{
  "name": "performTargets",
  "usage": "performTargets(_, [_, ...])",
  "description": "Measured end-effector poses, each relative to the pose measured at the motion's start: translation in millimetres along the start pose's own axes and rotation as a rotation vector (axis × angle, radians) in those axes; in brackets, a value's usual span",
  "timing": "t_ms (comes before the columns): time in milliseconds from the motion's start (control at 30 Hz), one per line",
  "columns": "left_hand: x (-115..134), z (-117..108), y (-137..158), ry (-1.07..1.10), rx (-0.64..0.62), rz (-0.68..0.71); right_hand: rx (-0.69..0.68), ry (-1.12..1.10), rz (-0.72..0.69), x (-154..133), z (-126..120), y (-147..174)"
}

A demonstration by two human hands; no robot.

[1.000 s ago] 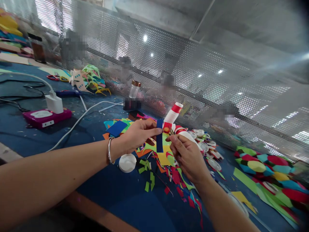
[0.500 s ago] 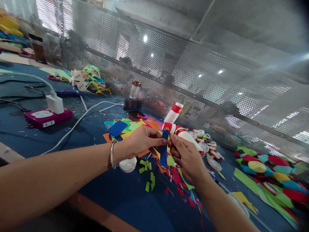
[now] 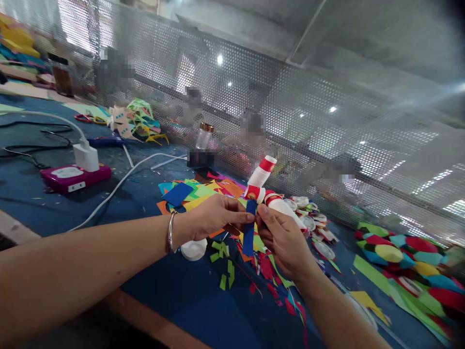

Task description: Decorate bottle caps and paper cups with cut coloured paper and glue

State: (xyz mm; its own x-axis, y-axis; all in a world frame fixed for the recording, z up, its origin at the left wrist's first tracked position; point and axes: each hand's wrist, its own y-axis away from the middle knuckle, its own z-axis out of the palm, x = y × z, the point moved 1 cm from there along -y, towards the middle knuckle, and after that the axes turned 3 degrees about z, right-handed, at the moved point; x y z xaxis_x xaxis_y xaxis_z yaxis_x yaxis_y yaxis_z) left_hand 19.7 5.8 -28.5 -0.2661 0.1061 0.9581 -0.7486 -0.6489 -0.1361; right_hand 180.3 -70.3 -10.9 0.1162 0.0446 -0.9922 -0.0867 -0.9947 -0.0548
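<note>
A narrow blue paper strip [image 3: 249,241] hangs upright between my hands. My left hand [image 3: 221,216] pinches it from the left, thumb lying across its face. My right hand [image 3: 281,237] is closed at the strip's right edge, thumb against curled fingers; whether it also holds a small tool is hidden. Behind the hands lies a heap of coloured paper pieces [image 3: 203,188], with a blue sheet [image 3: 178,194] on top. Stacked red and white paper cups [image 3: 262,172] lean beyond my fingers. Small green paper cuttings [image 3: 227,276] and a white round lid [image 3: 194,249] lie below my left hand.
A magenta power strip [image 3: 74,179] with a white plug [image 3: 86,156] stands at left, its white cable [image 3: 119,184] crossing the blue table. A glass jar [image 3: 204,136] is near the perforated metal screen [image 3: 308,106]. Patterned colourful pieces [image 3: 407,257] lie at right.
The blue paper strip has shifted slightly down between my hands. Both hands keep nearly the same pose, and the whole view has moved a little.
</note>
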Motion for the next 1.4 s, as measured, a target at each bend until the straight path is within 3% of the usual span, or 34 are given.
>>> performTargets(700, [8.4,-16.1,-3.5,-0.168,-0.054,0.023,-0.031,0.079,0.042,-2.4,-9.5,-1.2])
performTargets(1167, [13.3,-12.1,-0.1,-0.196,-0.144,0.064,-0.075,0.143,0.044,-4.5,-11.9,0.1])
performTargets(1400, [12.6,-24.8,-3.8,-0.284,-0.142,0.083,-0.094,0.175,0.046,-6.0,-13.3,-0.9])
